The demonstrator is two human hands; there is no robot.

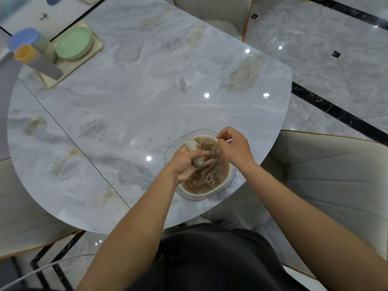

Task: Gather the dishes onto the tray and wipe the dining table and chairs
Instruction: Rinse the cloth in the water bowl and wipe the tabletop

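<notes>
At table (147, 97) edge, bowl (201, 197), 2 hands (185, 165) (235, 148) gripping cloth (192, 144)

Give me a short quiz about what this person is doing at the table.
1. True or false: the water in the bowl is clear.
2. What sits on the tray? A) a green plate and cups B) a frying pan C) forks
3. Fill in: the left hand grips a wet ___ over the bowl.
Key: 1 false; 2 A; 3 cloth.
</notes>
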